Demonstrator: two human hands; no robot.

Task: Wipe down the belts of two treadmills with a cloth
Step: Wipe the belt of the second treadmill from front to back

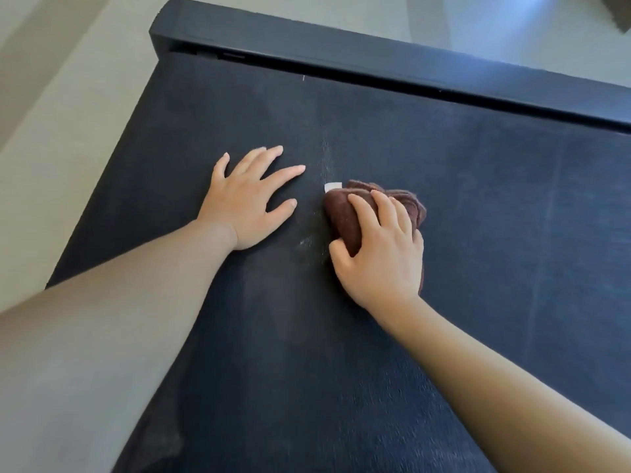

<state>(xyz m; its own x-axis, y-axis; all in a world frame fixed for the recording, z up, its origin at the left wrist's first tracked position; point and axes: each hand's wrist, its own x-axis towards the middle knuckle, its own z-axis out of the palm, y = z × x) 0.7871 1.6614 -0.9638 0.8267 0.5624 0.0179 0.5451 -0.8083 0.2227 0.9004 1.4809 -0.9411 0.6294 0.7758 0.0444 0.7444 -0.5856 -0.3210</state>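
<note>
I am in the wiping step on one treadmill. My right grip (379,254) is curled over a bunched brown cloth (345,216), fingers on top and thumb tucked against its near-left side, pressing it onto the belt (495,240). My left grip (249,199) lies flat on the belt just to the left of it, fingers spread and straight, holding nothing; I take it as a brace. The cloth is a soft, napped wad, folded into thick lobes that poke out ahead of the fingers, and a small white tag (333,187) sticks out at its far-left corner. The belt is matt black with a fine grain. A pale dusty streak (326,151) runs ahead of the right grip, between the two grips, with a few lighter specks just left of the thumb. Faint grey smears also show out to the right. Further ahead a smooth, hard dark rail (341,54) edges the belt, and pale floor (68,97) lies beyond it and off to the left. I judge the next move calls for firm, even pressure along that streak, then overlapping passes to the right. Bunched like this, the cloth touches only a small patch, so flattening it should cover more. The second treadmill is not in view, so I cannot tell how far the whole job stands.
</note>
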